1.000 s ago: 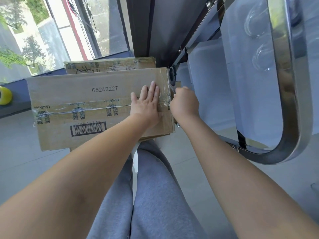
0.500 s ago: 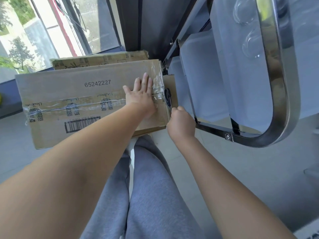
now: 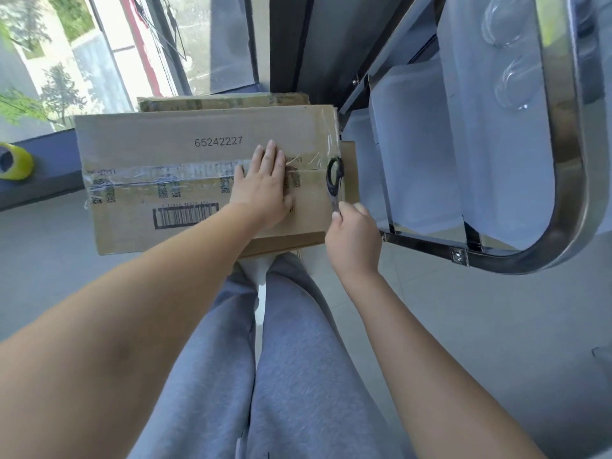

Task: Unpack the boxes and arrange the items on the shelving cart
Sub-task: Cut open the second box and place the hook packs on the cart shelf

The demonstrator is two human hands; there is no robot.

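A taped cardboard box (image 3: 159, 144) printed 65242227 lies in front of my knees, clear tape along its top seam. My left hand (image 3: 265, 187) rests flat on the box top near its right end, fingers together. My right hand (image 3: 352, 236) pinches black-handled scissors (image 3: 335, 180) by the blade end, the handle loop pointing away, at the box's right edge. A second cardboard box (image 3: 225, 101) sits behind the first. The metal shelving cart (image 3: 563, 180) with white shelves stands to the right.
Clear plastic blister pieces (image 3: 511, 81) lie on the cart's top shelf. A yellow tape roll (image 3: 15, 162) rests on the dark ledge at far left below a window. My grey trouser legs (image 3: 265, 359) fill the lower middle; grey floor lies around.
My right hand has drawn back toward me along the box's right edge, and the scissors' handle loop now shows above it. My left hand stays pressed on the box top.
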